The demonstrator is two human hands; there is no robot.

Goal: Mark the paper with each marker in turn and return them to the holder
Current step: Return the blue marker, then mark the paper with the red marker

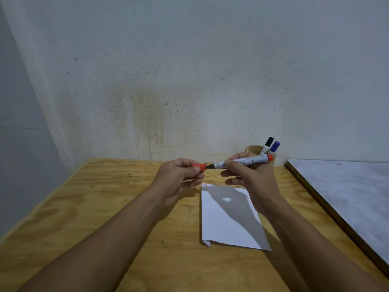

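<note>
1. The wall (189,70) fills the upper half of the view, pale grey and speckled, with a brownish stain running down towards the table edge.
2. The table (105,207) is bare plywood with visible grain; a grey-topped board (347,197) lies along its right side, cut off by the frame edge.
3. The paper (225,220) lies flat on the table beneath the hands, white, with short red and blue strokes at its far left corner (too small to tell more); shadows of the arm cross much of it, and its near left corner looks curled or torn.
4. The left hand (179,178) is curled, with thumb and fingers pinched on the red cap (201,166), which is off the marker and just beside its tip.
5. The right hand (252,180) grips the red marker (246,161) around its white barrel, holding it nearly level above the far end of the paper, dark tip pointing left at the cap, red end to the right.
6. The holder (253,150), a tan cylinder, stands against the wall behind the right hand, which hides its lower part.
7. The black marker (267,144) and the blue marker (274,146) stand in the holder, leaning right, caps up.
</note>
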